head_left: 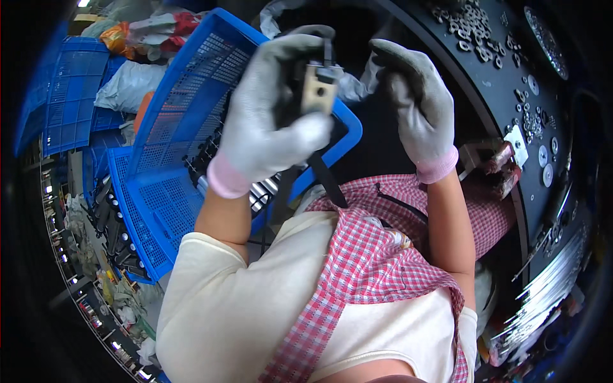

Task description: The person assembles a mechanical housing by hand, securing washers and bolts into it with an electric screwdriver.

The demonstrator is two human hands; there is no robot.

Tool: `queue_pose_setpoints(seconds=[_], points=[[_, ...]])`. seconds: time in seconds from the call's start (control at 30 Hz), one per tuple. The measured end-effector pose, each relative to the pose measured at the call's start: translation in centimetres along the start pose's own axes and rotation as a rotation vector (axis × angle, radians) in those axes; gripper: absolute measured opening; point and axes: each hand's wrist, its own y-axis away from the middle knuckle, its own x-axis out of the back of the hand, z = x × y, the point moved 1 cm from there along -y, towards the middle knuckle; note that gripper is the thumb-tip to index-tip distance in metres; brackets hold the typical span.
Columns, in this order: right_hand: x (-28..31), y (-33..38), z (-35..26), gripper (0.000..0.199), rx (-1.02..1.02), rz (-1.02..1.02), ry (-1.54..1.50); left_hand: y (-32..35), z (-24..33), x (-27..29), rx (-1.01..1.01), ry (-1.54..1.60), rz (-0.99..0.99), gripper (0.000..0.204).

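Both my hands wear white-and-grey knit gloves with pink cuffs. My left hand (pixel 274 115) is closed around a small pale-tan block (pixel 318 92) with a round dark hole and a dark metal piece at its upper end; its exact kind is unclear. The thumb presses on its lower end, and the palm hides the rest. To the right, apart from the block, my right hand (pixel 421 102) is raised with curved fingers and nothing visible in it. Below the left wrist lie several shiny metal cylinders (pixel 263 191) in a blue plastic crate (pixel 169 204).
A dark table (pixel 491 83) on the right holds metal nuts (pixel 472 29), washers (pixel 547 175) and a bundle of thin metal rods (pixel 543 287). A red-worn clamp-like fixture (pixel 501 163) sits at its edge. More blue crates (pixel 76 96) and white bags (pixel 131 86) stand at the left.
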Motion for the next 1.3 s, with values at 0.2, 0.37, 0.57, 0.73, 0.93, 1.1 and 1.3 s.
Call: queue_pose_setpoints(seconds=[0.2,0.37,0.57,0.73,0.93,1.1,1.3], points=[[-1.9,-4.8,-3.8,0.052,0.57,0.029,0.336,1.1,7.6,11.7,-0.166,0.677,-0.385,0.061],[-0.5,-5.9,-11.2,0.051,0.563,-0.201,0.364,3.7,12.3,15.7,-0.256,0.705,-0.603,0.058],[3.3,-0.5,-16.7,0.022,0.494,-0.254,0.583,-0.7,11.3,5.8,-0.323,0.795,-0.553,0.054],[8.7,4.0,-16.9,0.026,0.301,-0.099,0.738,-0.3,9.2,0.7,-0.16,1.024,-0.625,0.052],[12.8,6.4,-17.2,0.031,0.256,-0.109,0.925,-3.0,6.8,-3.7,0.164,1.252,-0.702,0.049],[16.1,9.0,-16.9,0.016,0.053,-0.103,1.071,-6.2,5.4,-10.6,0.45,1.369,-0.751,0.046],[16.8,7.8,-16.2,0.015,0.025,-0.217,1.063,-3.2,4.2,-8.3,0.533,1.356,-0.775,0.046]])
